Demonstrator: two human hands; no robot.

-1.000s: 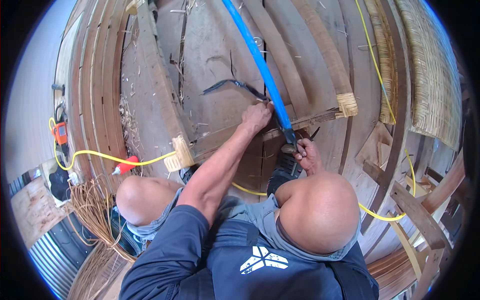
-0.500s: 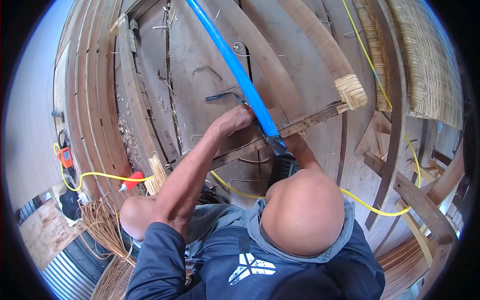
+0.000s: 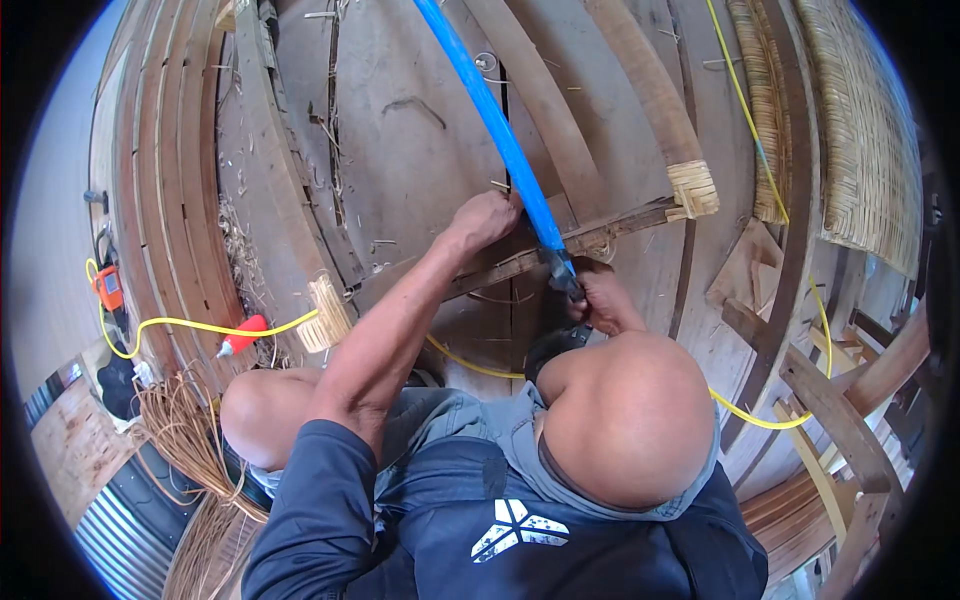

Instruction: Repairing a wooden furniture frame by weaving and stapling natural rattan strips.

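A long blue bar (image 3: pixel 490 115) runs from the top of the view down across a wooden frame rail (image 3: pixel 520 264). Its lower end (image 3: pixel 562 272) is dark. My left hand (image 3: pixel 487 221) is closed just left of the bar, over the frame, its fingertips hidden. Past the rail, by the dark end, my right hand (image 3: pixel 607 301) has its fingers curled; what sits in them cannot be made out. Curved wooden slats (image 3: pixel 545 110) reach away from the rail. Woven cane wraps one frame corner (image 3: pixel 692 190) on the right and another (image 3: pixel 325 315) on the left.
A yellow cord (image 3: pixel 200 322) crosses on both sides of my knees. Near it are a red-bodied bottle (image 3: pixel 243 335) and an orange device (image 3: pixel 108 287). Bundled cane strands (image 3: pixel 195 430) lie lower left. Woven panels (image 3: pixel 860 130) and wooden furniture parts (image 3: pixel 850 420) stand on the right.
The dark bent piece at my left hand is no longer visible. My right hand has come out from behind the rail, beside the bar's dark end. The whole view has shifted slightly.
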